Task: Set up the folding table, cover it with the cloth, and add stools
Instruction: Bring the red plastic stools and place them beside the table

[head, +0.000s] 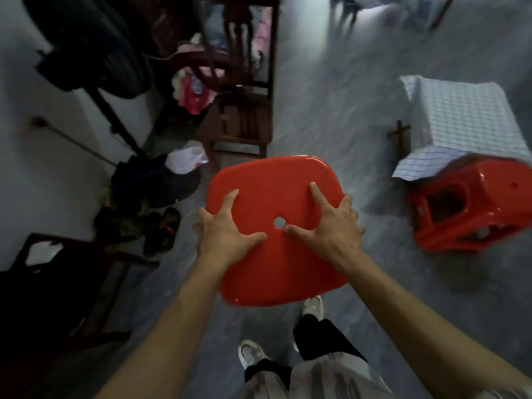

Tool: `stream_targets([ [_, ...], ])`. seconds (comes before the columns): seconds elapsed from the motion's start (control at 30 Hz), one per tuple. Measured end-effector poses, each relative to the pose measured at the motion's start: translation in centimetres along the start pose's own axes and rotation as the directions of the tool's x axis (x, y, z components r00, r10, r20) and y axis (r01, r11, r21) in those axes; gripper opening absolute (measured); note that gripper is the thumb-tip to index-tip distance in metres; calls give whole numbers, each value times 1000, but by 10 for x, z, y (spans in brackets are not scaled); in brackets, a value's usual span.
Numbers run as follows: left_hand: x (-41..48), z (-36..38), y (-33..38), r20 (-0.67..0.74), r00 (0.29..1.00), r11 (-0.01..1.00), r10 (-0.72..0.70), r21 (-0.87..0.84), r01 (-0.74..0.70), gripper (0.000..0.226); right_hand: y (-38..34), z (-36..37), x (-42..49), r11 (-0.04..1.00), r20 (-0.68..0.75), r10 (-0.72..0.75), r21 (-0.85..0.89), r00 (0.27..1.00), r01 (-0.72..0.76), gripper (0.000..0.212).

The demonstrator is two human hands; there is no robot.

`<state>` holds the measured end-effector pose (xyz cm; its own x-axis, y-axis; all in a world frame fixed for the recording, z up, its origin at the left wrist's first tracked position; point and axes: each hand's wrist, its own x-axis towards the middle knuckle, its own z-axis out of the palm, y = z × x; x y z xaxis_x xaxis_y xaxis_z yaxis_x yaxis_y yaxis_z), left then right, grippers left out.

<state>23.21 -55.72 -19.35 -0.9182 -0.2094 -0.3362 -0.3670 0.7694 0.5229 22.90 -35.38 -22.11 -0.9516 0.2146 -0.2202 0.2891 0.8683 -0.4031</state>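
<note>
I hold a red plastic stool in front of me, above the floor, its seat facing up with a small round hole in the middle. My left hand grips the seat's left edge, fingers spread over the top. My right hand grips the right edge the same way. At the right stands the low folding table, covered with a blue-and-white checked cloth. A second red stool stands at the table's near corner, partly under the hanging cloth.
A dark wooden chair stands ahead, with piled clothes behind it. A fan stand, bags and sandals lie along the white wall at left. Another dark chair is at lower left. My feet in white shoes are on the grey floor below.
</note>
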Motion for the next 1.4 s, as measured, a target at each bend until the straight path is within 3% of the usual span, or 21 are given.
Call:
stream_targets([
  [0.23,37,64,115,134,984,989,121,63,-131,105,96,-51,63,986,-62,163,52,985,-160,106],
  [0.57,100,121,241,188,943,961,274,-10,-277,96,169,-123,150,945,-146,323,97,935,-311,109],
  [1.07,315,144,378,282,851,890,443,-29,-454,96,155,-184,365,870,-236,493,104,838,-482,108],
  [1.4,453,165,482,332,834,888,442,-27,-460,95,165,-216,522,840,-238,542,145,806,-522,108],
])
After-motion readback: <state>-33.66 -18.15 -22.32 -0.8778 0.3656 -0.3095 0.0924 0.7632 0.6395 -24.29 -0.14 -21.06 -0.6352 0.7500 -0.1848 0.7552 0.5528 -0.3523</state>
